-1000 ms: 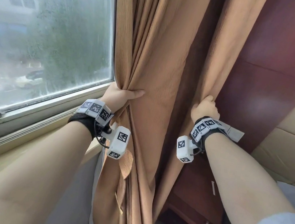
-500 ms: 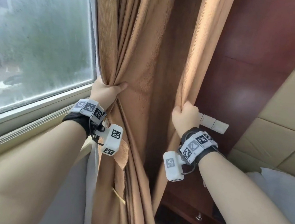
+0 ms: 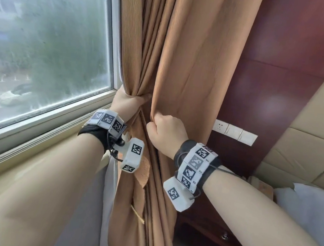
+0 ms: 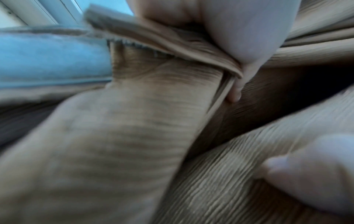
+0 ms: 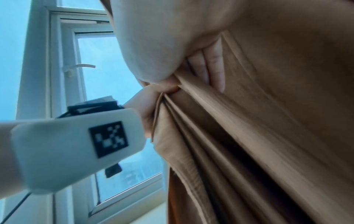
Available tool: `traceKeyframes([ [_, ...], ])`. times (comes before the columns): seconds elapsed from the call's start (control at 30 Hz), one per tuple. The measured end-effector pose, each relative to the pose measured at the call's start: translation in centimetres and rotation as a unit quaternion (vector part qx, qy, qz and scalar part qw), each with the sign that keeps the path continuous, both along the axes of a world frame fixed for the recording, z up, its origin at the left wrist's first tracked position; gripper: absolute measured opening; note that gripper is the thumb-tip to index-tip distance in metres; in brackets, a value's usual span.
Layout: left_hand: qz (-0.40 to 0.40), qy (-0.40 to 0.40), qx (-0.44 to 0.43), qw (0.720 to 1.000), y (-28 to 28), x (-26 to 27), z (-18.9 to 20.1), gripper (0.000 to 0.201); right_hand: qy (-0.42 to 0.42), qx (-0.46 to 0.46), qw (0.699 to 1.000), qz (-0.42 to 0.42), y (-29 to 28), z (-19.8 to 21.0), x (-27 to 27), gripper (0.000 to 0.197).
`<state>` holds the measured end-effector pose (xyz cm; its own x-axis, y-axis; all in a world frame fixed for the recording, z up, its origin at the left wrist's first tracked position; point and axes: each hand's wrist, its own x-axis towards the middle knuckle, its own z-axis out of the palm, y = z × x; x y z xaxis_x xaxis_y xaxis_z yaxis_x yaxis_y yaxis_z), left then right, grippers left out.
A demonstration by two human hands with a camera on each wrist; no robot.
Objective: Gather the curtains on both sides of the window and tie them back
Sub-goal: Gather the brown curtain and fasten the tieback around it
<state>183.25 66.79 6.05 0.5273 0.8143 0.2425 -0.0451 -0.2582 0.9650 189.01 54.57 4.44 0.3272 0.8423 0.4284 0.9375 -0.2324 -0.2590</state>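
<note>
Right of the window point(image 3: 43, 43), the tan curtain point(image 3: 186, 63) is clenched by the left hand point(image 3: 127, 102) and the right hand point(image 3: 166, 131), and remaining loose folds should be drawn tightly leftward into one bundle before tying.

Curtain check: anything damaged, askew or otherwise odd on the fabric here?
Below the left hand, a loose flap of the curtain hangs out with a frayed-looking edge. Otherwise nothing stands out; both hands grip gathered folds.
</note>
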Motion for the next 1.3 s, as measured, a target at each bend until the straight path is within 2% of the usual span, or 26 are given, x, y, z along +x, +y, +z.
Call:
traceKeyframes([
  [0.23,-0.046,0.020,0.000,0.999,0.0,-1.2,0.1,0.026,0.002,-0.071,0.997,0.014,1.4,-0.4,-1.1,0.013],
  [0.4,-0.105,0.023,-0.002,0.994,-0.6,-2.2,0.4,0.037,0.021,-0.144,0.989,0.025,1.3,-0.4,-0.6,0.035],
  [0.43,-0.119,0.032,0.004,0.992,-0.7,-2.4,0.6,0.035,0.028,-0.158,0.987,0.028,1.1,-0.4,-0.5,0.039],
  [0.53,-0.162,0.067,0.026,0.984,-1.3,-2.8,1.3,0.008,0.041,-0.189,0.981,0.032,0.8,-0.3,-0.6,0.045],
  [0.6,-0.177,0.091,0.040,0.979,-1.5,-2.8,1.6,0.011,0.039,-0.202,0.978,0.026,0.9,-0.2,-0.8,0.043],
  [0.73,-0.152,0.104,0.047,0.982,-1.6,-2.3,1.8,0.039,0.008,-0.229,0.973,0.013,1.4,-0.2,-1.1,0.038],
  [0.9,-0.046,0.076,0.017,0.996,-0.8,-1.2,0.7,0.066,-0.033,-0.227,0.973,0.011,1.8,-1.2,-1.1,0.052],
  [1.03,-0.009,0.062,0.004,0.998,-0.3,-0.9,0.2,0.052,-0.056,-0.215,0.975,0.027,2.0,-1.9,-0.6,0.049],
  [1.17,-0.008,0.048,0.000,0.999,0.0,-1.0,0.1,0.037,-0.036,-0.195,0.979,0.048,1.8,-2.7,0.4,0.045],
  [1.3,-0.002,0.026,-0.006,1.000,0.0,-1.2,0.1,0.028,-0.068,-0.141,0.982,0.103,0.8,-3.5,2.5,0.026],
])
